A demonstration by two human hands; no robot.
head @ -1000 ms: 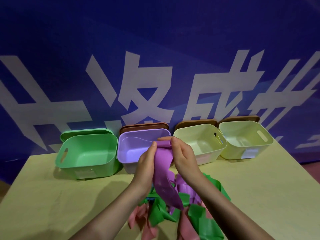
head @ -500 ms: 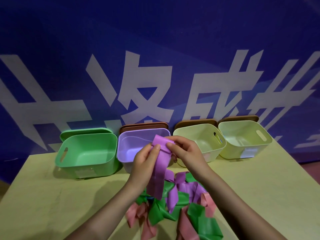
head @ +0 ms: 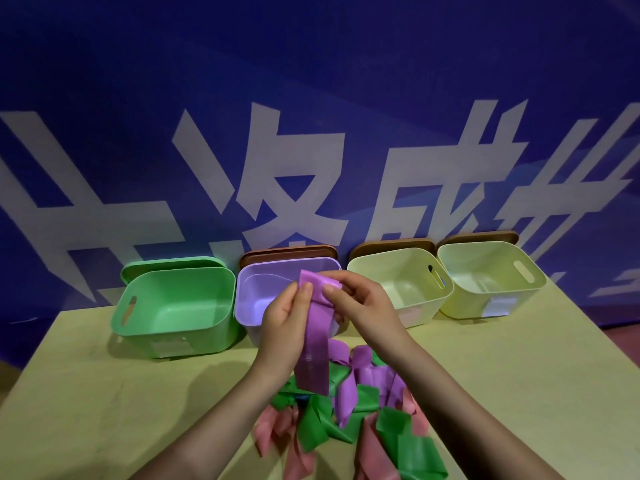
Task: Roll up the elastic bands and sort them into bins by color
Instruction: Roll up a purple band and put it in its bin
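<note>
I hold a purple elastic band [head: 316, 348] upright in front of the purple bin [head: 258, 289]. My left hand [head: 284, 327] pinches its upper left edge with the thumb. My right hand [head: 360, 303] grips the folded top end, where a small roll begins. The rest of the band hangs straight down, its free end just above a tangled pile of green, purple and pink bands [head: 349, 410] on the table. A green bin [head: 173, 306] stands to the left of the purple one.
Two pale yellow bins [head: 401, 271] [head: 491, 271] stand to the right of the purple bin, all in a row against a blue banner. Brown lids lean behind three bins, a green lid behind the green one. The yellow-green table [head: 104, 393] extends left and right of the pile.
Both hands have turned the band's top end over into a small fold, and the hanging part has been drawn up out of the pile and now hangs straighter and shorter.
</note>
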